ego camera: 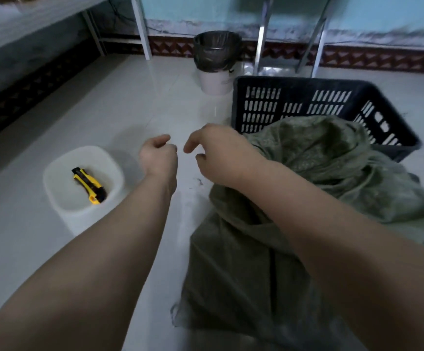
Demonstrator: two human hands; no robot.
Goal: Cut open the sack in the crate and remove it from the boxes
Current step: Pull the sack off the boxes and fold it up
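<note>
Grip sack (pixel 320 173), crumpled on floor with far end bunched at crate (pixel 294 83), by loose folds; drag clear, away from knife (pixel 89 184) in tub (pixel 84 219). Left hand (pixel 159 158) fingers curled, hold unclear; right hand (pixel 221 158) fingers loosely bent, empty.

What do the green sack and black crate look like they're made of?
The green sack looks like woven plastic mesh, matte and see-through, crumpling in soft folds. The black crate seems moulded hard plastic, judging by its regular vent slots and stiff rim.
</note>
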